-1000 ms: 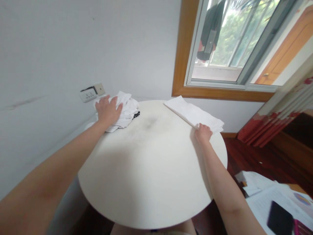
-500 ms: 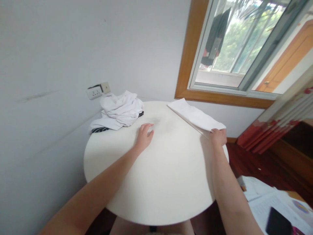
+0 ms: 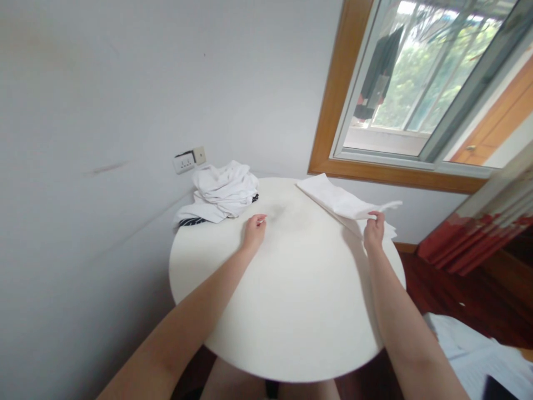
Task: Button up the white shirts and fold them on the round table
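Observation:
A folded white cloth (image 3: 333,198) lies at the far right of the round white table (image 3: 300,311). My right hand (image 3: 374,229) pinches the near right end of its upper layer and lifts it, so a lower layer shows beneath on the table. Over the left part of the table is my left hand (image 3: 254,232), its fingers curled in toward the thumb with nothing visible in them. Just beyond it sits a crumpled pile of white cloth (image 3: 227,189), with black-and-white striped fabric (image 3: 192,221) showing under its edge.
The table stands against a white wall with a socket (image 3: 184,163). A wood-framed window (image 3: 395,172) is behind it. At right hangs a red and cream curtain (image 3: 462,233). Papers (image 3: 478,350) and a dark object (image 3: 497,389) lie at the lower right.
My right hand has raised the end of the folded cloth, parting its layers. The fingers of my left hand have closed toward the thumb. The whole view has shifted slightly.

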### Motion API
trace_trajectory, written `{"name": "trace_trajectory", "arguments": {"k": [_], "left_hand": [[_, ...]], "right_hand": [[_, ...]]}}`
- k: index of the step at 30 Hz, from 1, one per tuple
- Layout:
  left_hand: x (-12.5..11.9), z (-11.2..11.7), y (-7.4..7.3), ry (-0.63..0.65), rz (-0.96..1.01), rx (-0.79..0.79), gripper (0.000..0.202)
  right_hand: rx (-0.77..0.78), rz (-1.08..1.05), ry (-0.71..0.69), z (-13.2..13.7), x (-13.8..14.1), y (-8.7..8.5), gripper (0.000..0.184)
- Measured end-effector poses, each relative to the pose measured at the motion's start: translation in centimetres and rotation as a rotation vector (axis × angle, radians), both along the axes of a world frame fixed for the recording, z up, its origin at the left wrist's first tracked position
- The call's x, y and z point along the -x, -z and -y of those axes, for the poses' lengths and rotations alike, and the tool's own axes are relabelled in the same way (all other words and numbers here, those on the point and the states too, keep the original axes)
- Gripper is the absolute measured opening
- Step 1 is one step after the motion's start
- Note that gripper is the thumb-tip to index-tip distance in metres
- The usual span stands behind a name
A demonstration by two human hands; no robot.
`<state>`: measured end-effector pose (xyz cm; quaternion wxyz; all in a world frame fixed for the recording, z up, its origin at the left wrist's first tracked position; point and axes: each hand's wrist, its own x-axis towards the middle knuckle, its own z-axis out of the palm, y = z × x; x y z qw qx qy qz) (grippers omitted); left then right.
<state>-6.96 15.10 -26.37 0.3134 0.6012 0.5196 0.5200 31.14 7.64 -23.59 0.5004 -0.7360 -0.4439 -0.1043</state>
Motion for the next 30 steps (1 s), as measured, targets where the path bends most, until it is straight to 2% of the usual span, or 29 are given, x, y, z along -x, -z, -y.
{"name": "trace_trajectory", "arguments": {"k": [2,3,6,9,13,15,18,20,22,23,25,28,30], "left_hand": [[0.0,-0.1,0.0,-0.009,0.069,0.005,0.025],[0.0,-0.1,0.0,-0.014,0.105,0.011,0.024],[0.2,-0.2,-0.2,-0.021,0.218,0.047,0.023],[0.4,-0.2,-0.6,-0.018,0.363,0.113,0.02],[0.7,-0.1,-1.2,0.018,0.483,0.172,0.026],[0.8,0.0,-1.3,0.067,0.403,0.169,0.032],[0.6,0.4,-1.3,0.183,0.12,0.088,0.037],[0.3,0.8,-1.4,0.28,-0.084,0.01,0.04],[-0.1,1.6,-1.7,0.361,-0.263,-0.047,0.045],[-0.3,2.0,-1.8,0.398,-0.335,-0.062,0.047],[-0.7,2.9,-2.3,0.447,-0.427,-0.048,0.048],[-1.0,3.9,-3.4,0.443,-0.45,0.029,0.041],[-1.1,4.4,-4.2,0.419,-0.404,-0.008,0.037]], "right_hand": [[-0.164,-0.037,-0.209,-0.3,1.6,-0.4,0.029],[-0.191,-0.035,-0.339,-0.3,2.6,-0.5,0.026],[-0.051,0.058,-0.694,0.0,6.6,-0.8,0.022],[0.125,0.125,-0.978,1.1,10.9,-0.6,0.023],[0.252,0.143,-1.223,3.2,14.8,-0.6,0.022],[0.26,0.121,-1.279,4.4,15.8,-1.0,0.02],[0.306,0.04,-1.384,6.0,16.9,-1.8,0.02],[0.376,-0.105,-1.495,6.6,17.4,-2.2,0.023],[0.419,-0.341,-1.573,6.7,17.6,-2.4,0.028],[0.419,-0.467,-1.576,6.5,17.5,-2.3,0.03],[0.348,-0.662,-1.48,5.7,16.6,-2.2,0.029],[0.117,-0.773,-1.129,3.8,14.4,-1.7,0.019],[0.003,-0.824,-0.836,2.7,12.9,-1.3,0.015]]}}
